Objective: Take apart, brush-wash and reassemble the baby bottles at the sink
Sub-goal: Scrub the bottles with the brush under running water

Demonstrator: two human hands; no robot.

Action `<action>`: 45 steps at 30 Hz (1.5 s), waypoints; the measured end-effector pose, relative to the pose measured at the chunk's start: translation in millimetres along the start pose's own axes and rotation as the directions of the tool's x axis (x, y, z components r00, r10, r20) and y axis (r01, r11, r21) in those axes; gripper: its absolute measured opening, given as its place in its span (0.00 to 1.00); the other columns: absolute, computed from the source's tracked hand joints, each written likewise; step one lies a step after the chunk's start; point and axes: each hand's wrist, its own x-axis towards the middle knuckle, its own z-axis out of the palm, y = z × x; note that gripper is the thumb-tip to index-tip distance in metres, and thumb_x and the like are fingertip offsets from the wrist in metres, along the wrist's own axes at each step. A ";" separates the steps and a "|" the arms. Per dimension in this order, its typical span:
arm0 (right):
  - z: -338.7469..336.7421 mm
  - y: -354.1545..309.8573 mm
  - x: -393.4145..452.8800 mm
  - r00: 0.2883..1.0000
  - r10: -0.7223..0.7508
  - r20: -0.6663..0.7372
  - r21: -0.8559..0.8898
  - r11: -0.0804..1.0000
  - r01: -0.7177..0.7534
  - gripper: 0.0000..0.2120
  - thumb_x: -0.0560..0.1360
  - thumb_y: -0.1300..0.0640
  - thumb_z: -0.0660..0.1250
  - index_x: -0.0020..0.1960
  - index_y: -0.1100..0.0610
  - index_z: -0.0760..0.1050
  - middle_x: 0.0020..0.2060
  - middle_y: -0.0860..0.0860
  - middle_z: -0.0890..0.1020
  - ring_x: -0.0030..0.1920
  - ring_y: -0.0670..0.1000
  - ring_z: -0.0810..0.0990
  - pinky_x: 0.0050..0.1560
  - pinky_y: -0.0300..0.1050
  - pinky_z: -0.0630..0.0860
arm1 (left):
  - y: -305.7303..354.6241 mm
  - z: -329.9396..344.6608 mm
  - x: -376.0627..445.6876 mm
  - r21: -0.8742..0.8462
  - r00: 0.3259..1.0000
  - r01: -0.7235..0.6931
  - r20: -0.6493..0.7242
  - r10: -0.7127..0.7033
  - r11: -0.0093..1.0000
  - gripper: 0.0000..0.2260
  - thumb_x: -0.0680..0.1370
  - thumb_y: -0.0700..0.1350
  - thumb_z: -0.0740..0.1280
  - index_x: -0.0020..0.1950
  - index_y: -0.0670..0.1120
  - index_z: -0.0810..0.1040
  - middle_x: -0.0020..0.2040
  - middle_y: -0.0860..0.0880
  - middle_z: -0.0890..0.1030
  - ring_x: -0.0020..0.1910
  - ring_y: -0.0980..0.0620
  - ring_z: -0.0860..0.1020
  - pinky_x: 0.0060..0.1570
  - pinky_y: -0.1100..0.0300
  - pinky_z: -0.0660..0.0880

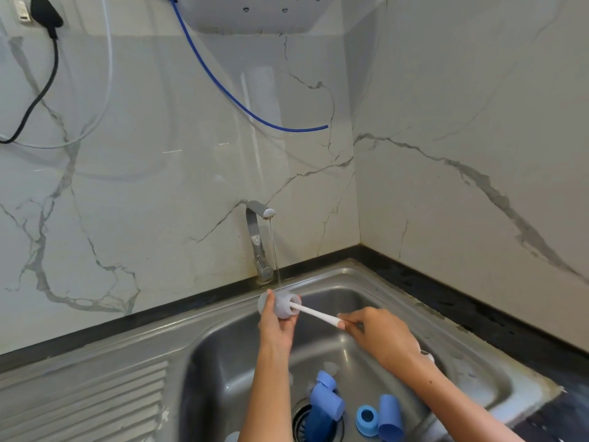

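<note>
Two bare hands work over the stainless-steel sink basin (398,317), both forearms reaching in from the lower edge. The left hand (276,327) is raised, palm turned toward the right, its fingers (269,301) and thumb curled round a small translucent rounded bottle part (282,304), held up just below the tap's outlet. The right hand (379,333) sits lower and to the right, its fingers pinching the end of a thin white brush handle (314,312) that slants up and leftward into the opening of the translucent part; the bristles are hidden inside it.

A thin stream of water (275,253) falls from the curved chrome tap (258,237) onto the top of the held part. The tap stands at the back rim of the sink, against a white marble-patterned wall (159,186). A dark stone surface (462,298) edges the sink at the back and right, and a ribbed steel drainboard (86,400) lies to the left. Up the wall hang a loose blue hose (242,106) and a black cable with plug (44,59).

In the basin floor, near the round drain (302,422), lie several blue plastic pieces: a blue ring collar (366,419) touching a blue cylindrical cap (390,417) on its side, and a cluster of blue caps (326,397) partly hidden behind the left forearm. A clear nipple-like piece (331,366) rests just beyond them, too faint to tell exactly.
</note>
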 end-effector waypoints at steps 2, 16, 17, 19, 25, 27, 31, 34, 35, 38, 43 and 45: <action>-1.9 -3.6 -0.1 0.998 -0.029 0.061 0.043 0.999 0.026 0.13 0.80 0.46 0.60 0.62 0.44 0.78 0.48 0.47 0.83 0.43 0.50 0.81 0.47 0.42 0.77 | 1.9 -1.7 1.1 0.011 0.999 0.024 0.030 -0.024 1.000 0.11 0.78 0.43 0.67 0.54 0.39 0.70 0.51 0.37 0.73 0.45 0.41 0.76 0.33 0.50 0.81; -49.3 17.4 6.0 0.965 -0.165 0.202 -0.066 0.981 0.181 0.13 0.80 0.49 0.63 0.61 0.50 0.79 0.61 0.39 0.79 0.34 0.34 0.75 0.39 0.27 0.68 | 3.2 7.9 -2.5 0.523 0.937 -0.286 -0.021 0.348 0.803 0.27 0.74 0.43 0.72 0.66 0.45 0.61 0.56 0.44 0.71 0.51 0.44 0.77 0.42 0.44 0.80; -44.6 13.8 5.6 0.972 -0.158 0.175 -0.106 0.978 0.179 0.14 0.80 0.48 0.61 0.63 0.48 0.78 0.59 0.41 0.80 0.38 0.36 0.76 0.43 0.32 0.72 | 1.7 8.0 -3.9 0.542 0.940 -0.283 -0.008 0.342 0.791 0.28 0.74 0.44 0.72 0.67 0.45 0.60 0.57 0.43 0.70 0.53 0.43 0.77 0.42 0.45 0.80; -32.4 6.9 5.2 0.982 -0.140 0.124 -0.186 0.969 0.162 0.17 0.81 0.47 0.58 0.68 0.46 0.73 0.55 0.46 0.82 0.44 0.44 0.78 0.48 0.40 0.74 | -1.5 8.1 -4.7 0.545 0.953 -0.260 0.014 0.302 0.797 0.26 0.75 0.44 0.71 0.66 0.45 0.61 0.58 0.43 0.70 0.52 0.43 0.76 0.36 0.49 0.82; -28.3 8.8 2.5 0.970 -0.138 0.203 0.157 0.982 0.107 0.14 0.81 0.50 0.61 0.63 0.49 0.78 0.36 0.39 0.80 0.33 0.38 0.76 0.39 0.30 0.74 | 8.2 -0.7 4.0 0.148 0.998 -0.059 0.037 0.054 0.987 0.15 0.78 0.44 0.67 0.62 0.41 0.70 0.55 0.37 0.73 0.50 0.40 0.76 0.32 0.51 0.81; -37.0 12.0 1.0 0.967 -0.098 0.237 0.247 0.968 0.037 0.12 0.80 0.50 0.62 0.62 0.48 0.78 0.28 0.43 0.74 0.24 0.40 0.69 0.28 0.30 0.67 | 11.1 0.9 4.1 -0.002 0.999 -0.026 0.047 0.026 1.000 0.11 0.79 0.44 0.65 0.59 0.42 0.70 0.52 0.37 0.72 0.47 0.42 0.75 0.34 0.48 0.81; -50.1 22.1 -2.5 0.957 -0.044 0.285 0.293 0.955 -0.043 0.11 0.80 0.49 0.62 0.61 0.43 0.77 0.29 0.50 0.73 0.23 0.43 0.66 0.25 0.34 0.65 | 3.0 7.7 8.0 -0.003 0.995 -0.096 -0.023 0.096 0.995 0.20 0.77 0.43 0.67 0.66 0.41 0.66 0.58 0.38 0.72 0.55 0.40 0.75 0.48 0.43 0.76; -57.5 27.8 -5.6 0.942 0.030 0.333 0.379 0.911 -0.163 0.10 0.80 0.49 0.62 0.58 0.46 0.78 0.26 0.48 0.73 0.22 0.43 0.65 0.23 0.35 0.63 | -3.1 7.0 9.7 0.023 0.988 -0.130 -0.083 0.131 0.991 0.24 0.76 0.42 0.69 0.68 0.40 0.65 0.60 0.38 0.73 0.57 0.40 0.75 0.56 0.41 0.75; -59.1 29.0 -7.1 0.933 0.055 0.355 0.410 0.888 -0.208 0.10 0.80 0.49 0.63 0.58 0.47 0.79 0.26 0.48 0.73 0.21 0.43 0.64 0.23 0.35 0.63 | -4.0 7.0 8.8 0.020 0.988 -0.130 -0.077 0.131 0.991 0.24 0.76 0.42 0.69 0.68 0.40 0.65 0.58 0.38 0.73 0.56 0.41 0.76 0.56 0.42 0.75; -65.7 31.3 -10.6 0.883 0.135 0.451 0.488 0.790 -0.370 0.10 0.79 0.48 0.65 0.55 0.51 0.79 0.26 0.49 0.73 0.21 0.44 0.63 0.21 0.34 0.61 | -4.5 6.1 9.4 0.006 0.995 -0.094 -0.010 0.094 0.996 0.20 0.78 0.44 0.66 0.68 0.41 0.66 0.59 0.39 0.73 0.50 0.43 0.76 0.50 0.45 0.74; -77.2 38.3 -13.8 0.766 0.194 0.613 0.477 0.682 -0.554 0.14 0.79 0.45 0.64 0.54 0.57 0.75 0.26 0.49 0.69 0.21 0.43 0.60 0.20 0.33 0.58 | -3.3 10.5 9.6 -0.054 0.997 -0.063 0.045 0.066 0.997 0.20 0.80 0.46 0.62 0.70 0.42 0.63 0.53 0.38 0.74 0.48 0.42 0.76 0.58 0.43 0.71; -76.5 41.5 -13.1 0.747 0.201 0.634 0.472 0.665 -0.579 0.14 0.79 0.46 0.63 0.53 0.56 0.76 0.26 0.49 0.69 0.21 0.43 0.60 0.20 0.33 0.58 | 1.6 4.9 11.0 -0.064 0.995 -0.098 0.004 0.098 0.993 0.22 0.80 0.46 0.63 0.71 0.41 0.61 0.53 0.39 0.75 0.49 0.43 0.77 0.61 0.44 0.71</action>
